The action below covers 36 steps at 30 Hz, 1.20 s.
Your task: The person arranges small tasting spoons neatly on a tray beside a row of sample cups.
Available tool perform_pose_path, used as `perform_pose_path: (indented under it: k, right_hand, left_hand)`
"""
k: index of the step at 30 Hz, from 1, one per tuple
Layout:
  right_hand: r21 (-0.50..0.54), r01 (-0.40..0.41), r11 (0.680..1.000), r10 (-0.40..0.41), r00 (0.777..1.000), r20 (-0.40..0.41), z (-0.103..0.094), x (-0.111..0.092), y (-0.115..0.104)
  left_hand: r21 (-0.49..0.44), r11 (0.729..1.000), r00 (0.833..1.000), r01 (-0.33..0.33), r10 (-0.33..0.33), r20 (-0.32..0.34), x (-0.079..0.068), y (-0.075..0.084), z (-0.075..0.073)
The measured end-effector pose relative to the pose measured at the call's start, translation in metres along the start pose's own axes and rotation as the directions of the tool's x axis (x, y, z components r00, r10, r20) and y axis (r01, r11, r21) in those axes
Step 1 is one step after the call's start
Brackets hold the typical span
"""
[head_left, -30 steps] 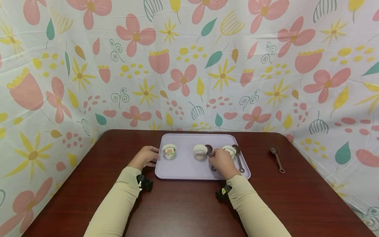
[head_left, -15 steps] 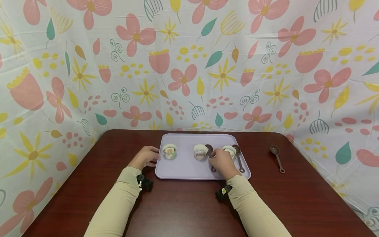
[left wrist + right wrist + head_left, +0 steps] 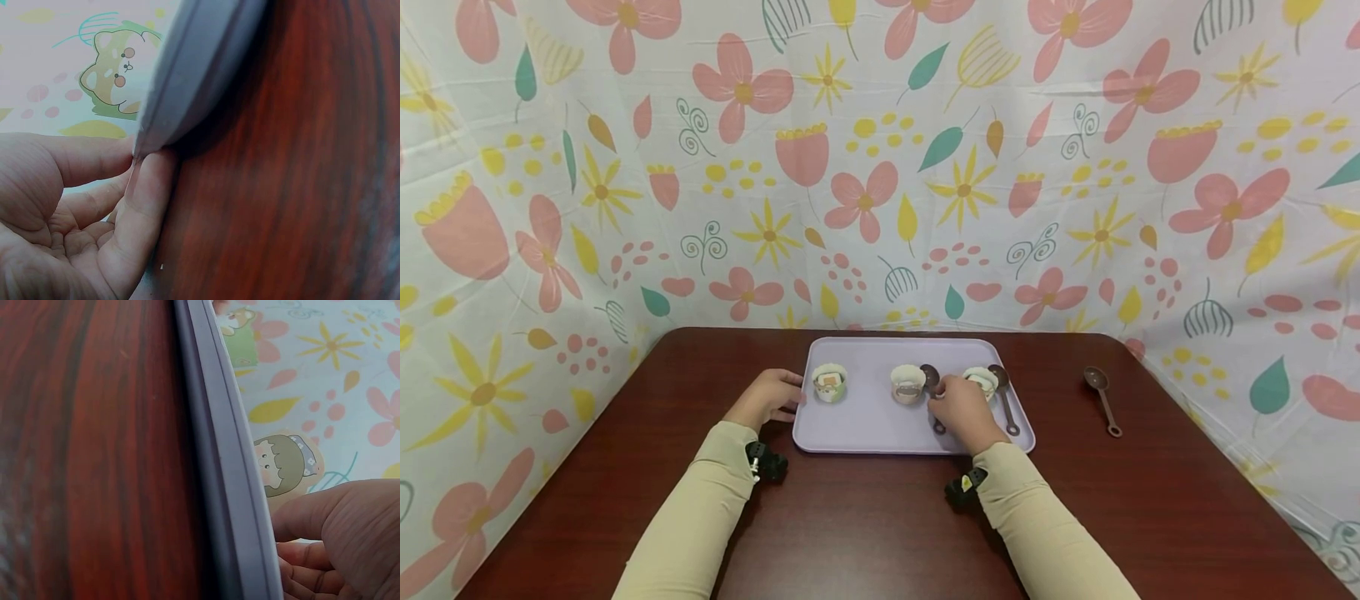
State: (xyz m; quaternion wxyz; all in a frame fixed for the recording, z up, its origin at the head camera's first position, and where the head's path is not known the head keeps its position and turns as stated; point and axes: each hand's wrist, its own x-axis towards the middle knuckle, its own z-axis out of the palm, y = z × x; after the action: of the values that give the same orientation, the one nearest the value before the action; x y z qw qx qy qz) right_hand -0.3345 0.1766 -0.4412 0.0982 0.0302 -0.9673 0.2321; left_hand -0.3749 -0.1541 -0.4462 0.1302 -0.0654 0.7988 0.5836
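A lavender tray (image 3: 857,435) lies on the table with three small printed paper cups on it. My left hand (image 3: 769,397) pinches the tray's left rim, thumb above and a finger beneath, as the left wrist view shows. Between the middle cup (image 3: 907,386) and the right cup (image 3: 981,381), my right hand (image 3: 964,411) holds a brown spoon (image 3: 929,375) by its handle, bowl end away from me. The fingertips on that handle are mostly hidden. Another brown spoon (image 3: 1009,411) lies right of the right cup. The left cup (image 3: 830,385) stands near my left hand.
A third brown spoon (image 3: 1103,400) lies on the dark wooden table (image 3: 850,525), to the right of the tray. Behind the table hangs a flower-printed cloth (image 3: 880,183). Black wrist cameras sit on both my wrists.
The handle end of the spoon under my right hand has shifted very slightly left. My left hand, the tray and the cups stay where they were.
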Motion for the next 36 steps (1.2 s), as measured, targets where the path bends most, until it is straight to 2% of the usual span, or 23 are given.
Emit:
perform_pose_path:
  k: [12, 36]
  right_hand:
    - [0.025, -0.051, 0.998, 0.050, 0.998, 0.037, -0.0002, 0.0018, -0.0006]
    - [0.016, -0.020, 1.000, 0.020, 1.000, 0.025, -0.0019, 0.0003, 0.0015]
  left_hand:
    - [-0.001, 1.000, 1.000, 0.011, -0.011, -0.007, 0.0008, 0.0006, -0.0002]
    - [0.000, 1.000, 1.000, 0.010, -0.010, 0.000, -0.0015, 0.0002, 0.0013]
